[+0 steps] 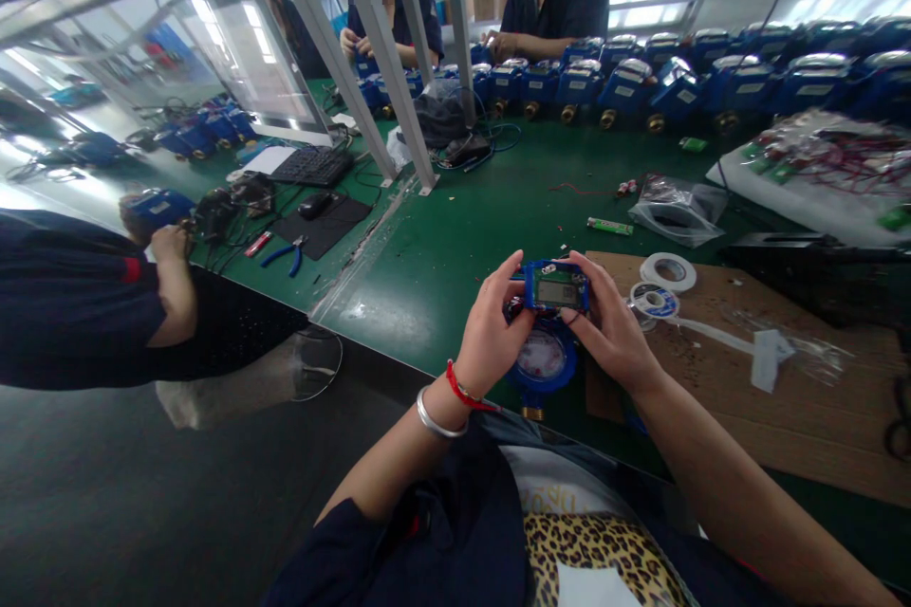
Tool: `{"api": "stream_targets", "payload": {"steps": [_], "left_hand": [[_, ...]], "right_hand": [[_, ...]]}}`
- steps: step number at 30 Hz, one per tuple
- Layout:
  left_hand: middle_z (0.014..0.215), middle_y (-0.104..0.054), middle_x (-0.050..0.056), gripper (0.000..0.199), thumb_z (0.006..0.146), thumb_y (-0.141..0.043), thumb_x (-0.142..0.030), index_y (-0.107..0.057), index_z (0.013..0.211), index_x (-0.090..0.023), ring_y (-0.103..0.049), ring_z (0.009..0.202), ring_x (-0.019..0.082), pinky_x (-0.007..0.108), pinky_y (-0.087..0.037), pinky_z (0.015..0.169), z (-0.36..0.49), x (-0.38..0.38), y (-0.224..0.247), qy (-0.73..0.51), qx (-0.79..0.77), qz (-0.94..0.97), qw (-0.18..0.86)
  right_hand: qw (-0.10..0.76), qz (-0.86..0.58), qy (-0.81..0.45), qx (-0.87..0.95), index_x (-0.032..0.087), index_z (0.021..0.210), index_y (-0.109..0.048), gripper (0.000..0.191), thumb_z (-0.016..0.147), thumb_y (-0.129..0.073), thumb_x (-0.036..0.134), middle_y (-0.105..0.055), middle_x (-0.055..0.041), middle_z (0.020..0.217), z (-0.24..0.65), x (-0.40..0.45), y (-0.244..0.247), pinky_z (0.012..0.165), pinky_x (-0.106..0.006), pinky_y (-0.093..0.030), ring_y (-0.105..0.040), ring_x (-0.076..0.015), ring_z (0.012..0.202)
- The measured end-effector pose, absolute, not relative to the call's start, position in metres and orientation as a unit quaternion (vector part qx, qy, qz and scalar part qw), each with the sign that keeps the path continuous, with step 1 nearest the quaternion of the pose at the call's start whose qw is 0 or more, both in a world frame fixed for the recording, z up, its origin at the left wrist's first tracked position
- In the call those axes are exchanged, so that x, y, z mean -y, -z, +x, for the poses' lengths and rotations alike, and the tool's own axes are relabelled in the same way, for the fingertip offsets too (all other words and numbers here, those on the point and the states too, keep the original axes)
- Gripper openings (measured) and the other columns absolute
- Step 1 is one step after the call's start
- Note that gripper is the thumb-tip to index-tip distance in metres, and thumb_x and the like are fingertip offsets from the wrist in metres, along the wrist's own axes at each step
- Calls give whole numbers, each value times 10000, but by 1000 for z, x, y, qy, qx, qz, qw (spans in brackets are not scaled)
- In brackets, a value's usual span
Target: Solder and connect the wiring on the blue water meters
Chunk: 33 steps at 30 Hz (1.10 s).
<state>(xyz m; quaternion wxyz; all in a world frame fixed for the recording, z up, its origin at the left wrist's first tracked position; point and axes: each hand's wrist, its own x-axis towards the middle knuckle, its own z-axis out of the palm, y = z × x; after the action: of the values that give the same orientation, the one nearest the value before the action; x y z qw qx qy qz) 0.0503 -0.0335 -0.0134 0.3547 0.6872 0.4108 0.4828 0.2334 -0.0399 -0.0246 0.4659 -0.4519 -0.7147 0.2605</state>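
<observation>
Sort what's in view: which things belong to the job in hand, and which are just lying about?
Belong to the job: display module, held between left hand and right hand; blue meter, just below it in view.

Seemingly just lying about: blue-handled pliers, black mouse, keyboard, white tape roll.

Cardboard (811, 417) lies right of the apparent meter (544, 360).

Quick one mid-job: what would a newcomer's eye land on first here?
Probably the blue-framed display module, held between the left hand and right hand, close to a round blue meter. Next, the rows of blue meters along the far side of the green bench. The red bracelet by the left hand also stands out.
</observation>
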Motion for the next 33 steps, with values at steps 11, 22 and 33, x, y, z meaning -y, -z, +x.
{"api": "stream_targets", "payload": {"steps": [11, 22, 33], "left_hand": [[1175, -672, 55, 668, 924, -455, -125, -154, 1515, -210, -345, 1402, 224, 511, -242, 1191, 56, 49, 7, -399, -366, 838, 69], [1332, -537, 111, 596, 917, -526, -160, -289, 1457, -243, -410, 1335, 259, 522, -371, 1108, 52, 49, 13, -460, -382, 789, 141], [1263, -564, 115, 601, 870, -580, -141, -337, 1416, -215, -487, 1237, 262, 498, -419, 1047, 51, 48, 15, -467, -409, 750, 228]], "right_hand": [[417, -531, -284, 681, 280, 1487, -273, 830, 795, -641, 552, -364, -91, 1525, 236, 68, 11, 1158, -531, -278, -343, -300, 1404], [554, -540, -322, 546, 343, 1434, -328, 742, 790, -693, 399, -372, -68, 1498, 213, 74, 28, 1089, -532, -398, -468, -291, 1307], [622, -493, -370, 484, 357, 1414, -332, 722, 787, -691, 359, -445, -70, 1420, 204, 77, 41, 1066, -545, -414, -499, -301, 1275]]}}
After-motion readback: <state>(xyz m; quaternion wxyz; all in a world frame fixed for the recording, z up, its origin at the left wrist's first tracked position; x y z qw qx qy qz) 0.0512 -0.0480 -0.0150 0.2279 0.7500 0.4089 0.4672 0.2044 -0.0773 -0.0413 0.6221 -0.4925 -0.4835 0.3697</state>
